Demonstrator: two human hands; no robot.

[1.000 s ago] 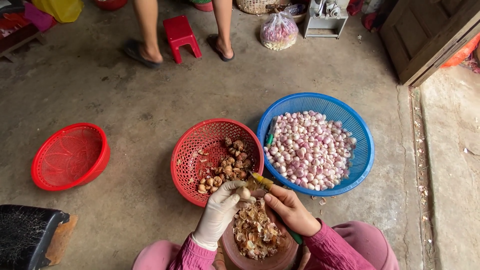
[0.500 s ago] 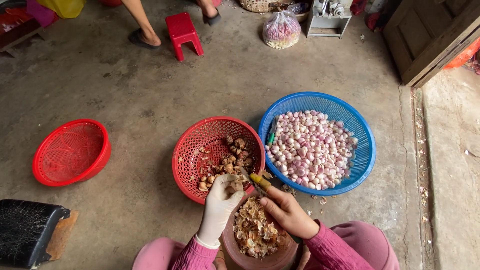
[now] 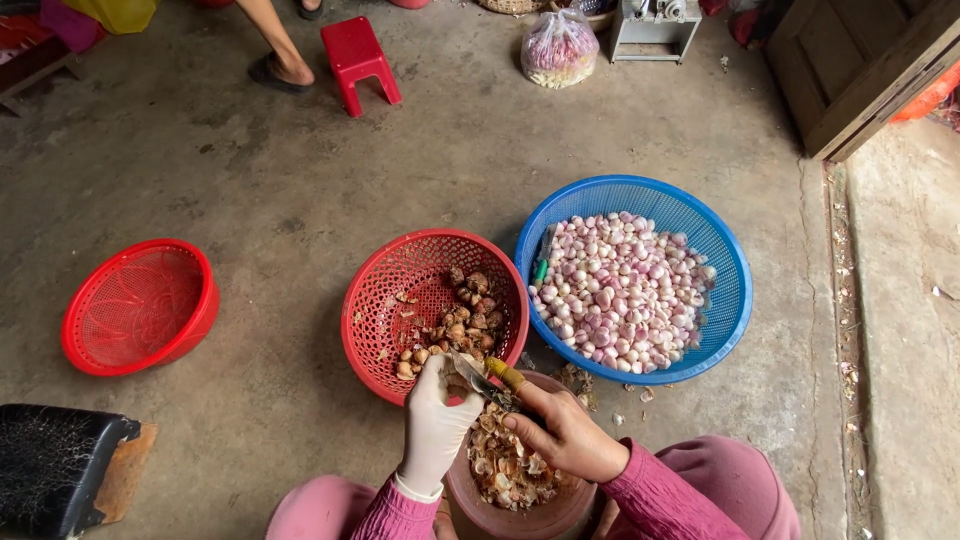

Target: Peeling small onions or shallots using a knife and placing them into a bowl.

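My left hand [image 3: 437, 420], in a white glove, grips a small unpeeled shallot over a brown bowl [image 3: 560, 517] of papery peelings between my knees. My bare right hand [image 3: 567, 432] holds a small knife [image 3: 484, 380] with a yellowish handle, its blade against the shallot. Just beyond my hands sits a red mesh basket [image 3: 390, 290] with several unpeeled brown shallots. To its right stands a blue mesh basket [image 3: 710, 250] full of peeled pink-white shallots.
An empty red basket [image 3: 140, 308] lies at the left on the concrete floor. A black object [image 3: 55, 465] sits at bottom left. Far off are a red stool [image 3: 358, 58], another person's foot in a sandal [image 3: 275, 70], a plastic bag of shallots [image 3: 560, 47] and a wooden door [image 3: 865, 70].
The other person has walked off toward the upper left, only one foot remaining. My hands stay over the bowl, the knife working on the shallot; the view has shifted slightly.
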